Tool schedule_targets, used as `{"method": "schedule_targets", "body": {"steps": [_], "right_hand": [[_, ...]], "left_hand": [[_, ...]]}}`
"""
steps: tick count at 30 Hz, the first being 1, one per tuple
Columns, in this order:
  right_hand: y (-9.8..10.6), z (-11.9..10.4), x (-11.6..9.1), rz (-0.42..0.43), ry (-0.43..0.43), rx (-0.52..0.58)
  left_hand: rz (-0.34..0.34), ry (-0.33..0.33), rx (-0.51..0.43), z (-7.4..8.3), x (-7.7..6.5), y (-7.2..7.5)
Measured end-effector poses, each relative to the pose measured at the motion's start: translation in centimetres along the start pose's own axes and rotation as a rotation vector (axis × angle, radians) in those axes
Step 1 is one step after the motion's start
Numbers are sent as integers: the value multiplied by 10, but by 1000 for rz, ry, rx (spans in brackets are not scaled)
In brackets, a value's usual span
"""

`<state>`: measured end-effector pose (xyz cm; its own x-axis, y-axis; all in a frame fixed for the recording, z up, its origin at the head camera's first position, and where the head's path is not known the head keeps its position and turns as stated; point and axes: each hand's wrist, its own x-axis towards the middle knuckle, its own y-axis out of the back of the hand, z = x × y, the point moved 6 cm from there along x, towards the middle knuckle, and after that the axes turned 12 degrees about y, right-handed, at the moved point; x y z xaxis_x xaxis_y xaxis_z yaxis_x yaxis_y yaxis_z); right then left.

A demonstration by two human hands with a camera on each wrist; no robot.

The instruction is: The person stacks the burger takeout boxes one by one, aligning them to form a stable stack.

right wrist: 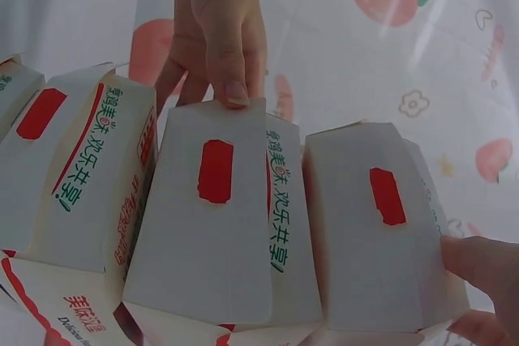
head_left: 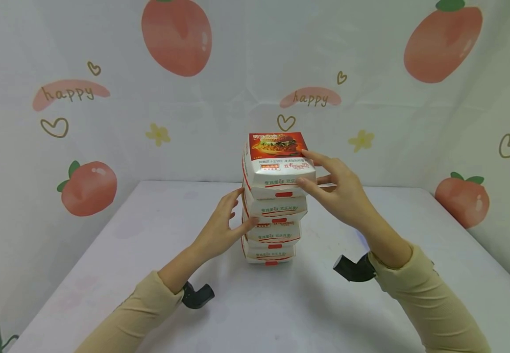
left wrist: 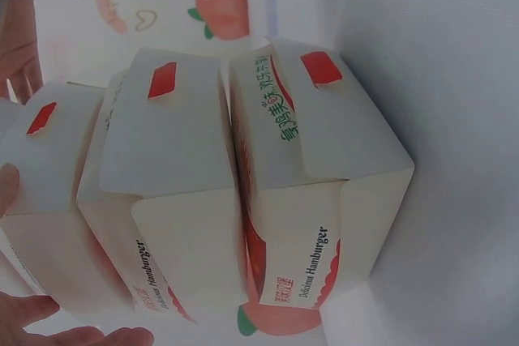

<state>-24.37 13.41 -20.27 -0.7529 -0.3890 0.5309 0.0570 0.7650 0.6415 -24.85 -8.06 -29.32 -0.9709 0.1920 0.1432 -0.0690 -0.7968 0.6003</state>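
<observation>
White paper burger boxes stand in a stack of several, slightly uneven, with red tabs on their fronts. The top burger box (head_left: 282, 174) has a burger picture on its lid and sticks out a little to the right. My right hand (head_left: 340, 193) grips that box at its right end, thumb on the front and index finger at the lid's edge. At the stack's left side my left hand (head_left: 219, 230) touches the middle boxes, fingers along the side and thumb at the front. In the left wrist view the lowest burger box (left wrist: 357, 143) rests on the table.
The white table (head_left: 171, 215) carries the stack near its middle. Close behind hangs a white backdrop (head_left: 219, 147) printed with fruit, hearts and flowers. A black wrist camera (head_left: 353, 268) juts from the right sleeve, another wrist camera (head_left: 198, 296) from the left.
</observation>
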Motion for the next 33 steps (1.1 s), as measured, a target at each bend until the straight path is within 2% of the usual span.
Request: {"method": "schedule_targets", "body": {"steps": [33], "right_hand": [[1,2,2,-9,7,-23]], "left_hand": [[4,18,8,-2,2,-3]]}}
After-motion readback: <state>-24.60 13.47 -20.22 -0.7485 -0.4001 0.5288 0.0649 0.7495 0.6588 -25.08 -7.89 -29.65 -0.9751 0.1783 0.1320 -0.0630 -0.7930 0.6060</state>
